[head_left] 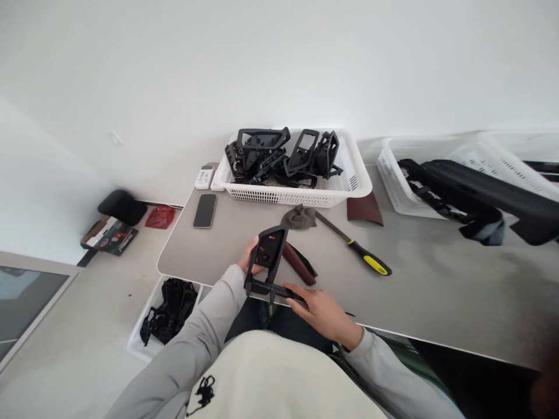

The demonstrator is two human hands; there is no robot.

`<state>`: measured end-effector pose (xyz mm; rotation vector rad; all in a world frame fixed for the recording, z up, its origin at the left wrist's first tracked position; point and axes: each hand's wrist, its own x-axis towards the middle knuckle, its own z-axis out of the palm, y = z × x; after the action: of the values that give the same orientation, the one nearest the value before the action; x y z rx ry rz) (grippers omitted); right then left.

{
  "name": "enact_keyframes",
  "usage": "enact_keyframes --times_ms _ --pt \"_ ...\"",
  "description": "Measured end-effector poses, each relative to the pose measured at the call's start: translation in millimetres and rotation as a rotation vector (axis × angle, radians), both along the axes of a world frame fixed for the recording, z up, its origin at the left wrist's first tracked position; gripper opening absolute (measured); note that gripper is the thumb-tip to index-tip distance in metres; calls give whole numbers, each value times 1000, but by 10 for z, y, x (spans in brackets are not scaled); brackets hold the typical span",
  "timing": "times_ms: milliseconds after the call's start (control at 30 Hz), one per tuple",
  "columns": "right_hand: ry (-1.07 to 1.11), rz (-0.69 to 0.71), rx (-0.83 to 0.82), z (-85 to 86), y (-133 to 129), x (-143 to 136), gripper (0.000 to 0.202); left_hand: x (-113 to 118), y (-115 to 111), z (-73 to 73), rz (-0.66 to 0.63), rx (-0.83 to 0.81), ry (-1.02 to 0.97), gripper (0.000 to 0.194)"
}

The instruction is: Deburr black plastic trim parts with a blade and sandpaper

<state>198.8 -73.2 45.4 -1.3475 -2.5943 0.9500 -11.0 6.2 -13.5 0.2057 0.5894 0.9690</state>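
Note:
Near the table's front edge, my left hand point(250, 256) is wrapped round the left side of a black plastic frame point(275, 247), which is held up and tilted. My right hand point(321, 311) is closed on a dark narrow tool point(279, 289) that lies across the lower end of the frame. The tool looks like a caliper, but its details are small. Just right of the frame, a folded dark red sheet point(299, 265) rests on the table. Farther right lies a file with a black and yellow handle point(370, 259), its blade end by a grey cloth point(299, 217).
A white basket point(279, 196) of black parts stands at the back of the grey table point(419, 297). More white baskets point(391, 180) with long black parts are at right. A phone point(205, 210) lies at left. Below left is a white bin point(138, 340) of black parts.

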Motion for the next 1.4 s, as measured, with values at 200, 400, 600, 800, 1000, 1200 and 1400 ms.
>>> enact_keyframes --times_ms 200,400,600,800,1000,1200,1400 --pt "71 -12 -2 -59 -16 8 39 -1 9 18 5 -46 4 50" --pt "236 -32 65 -129 -5 22 36 -11 19 15 2 -38 7 51" --pt "260 -152 160 -93 202 184 44 -2 -17 75 18 -43 44 49" --pt "154 -273 385 -142 412 225 46 28 4 107 64 -76 5 46" --pt "73 -231 444 -264 440 159 48 36 5 150 63 -116 -22 46" --pt "59 -241 698 -269 484 159 49 46 14 160 80 -93 -15 45" --pt "132 -175 669 -256 466 140 50 51 10 170 52 -95 24 47"
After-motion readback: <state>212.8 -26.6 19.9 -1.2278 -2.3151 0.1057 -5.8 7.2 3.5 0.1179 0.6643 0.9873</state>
